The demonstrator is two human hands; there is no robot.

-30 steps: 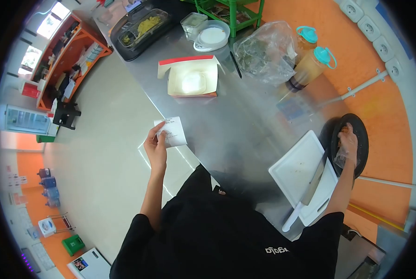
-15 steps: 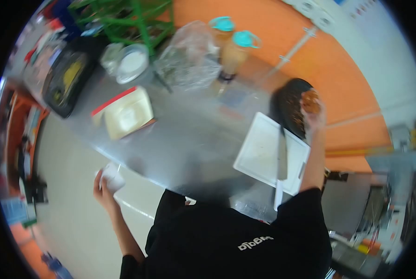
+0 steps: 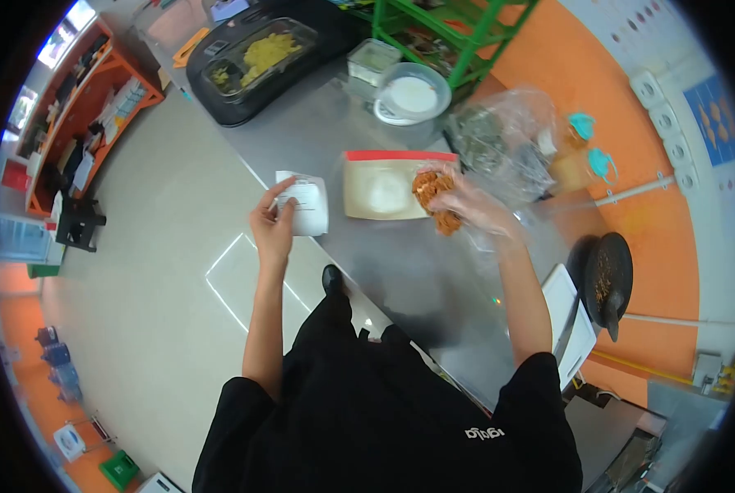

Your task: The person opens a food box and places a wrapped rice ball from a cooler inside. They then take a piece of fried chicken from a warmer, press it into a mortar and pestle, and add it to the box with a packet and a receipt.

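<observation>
My left hand pinches a white printed paper slip between thumb and fingers, out past the counter's front edge. In a clear plastic glove, my right hand grips a piece of fried chicken, reddish brown and craggy. It hangs over the right end of an open paper food box, overlapping the rim in this view. A white mound like rice lies in the box, whose red-edged flap stands at the back.
A black stone mortar with brown bits stands right, beside a white cutting board and knife. Behind the box are a clear plastic bag, a white tub and a green rack. A black food container sits far left.
My right hand has carried the fried chicken from over the mortar across to the food box. My left hand has raised the slip beside the counter. The view has turned left.
</observation>
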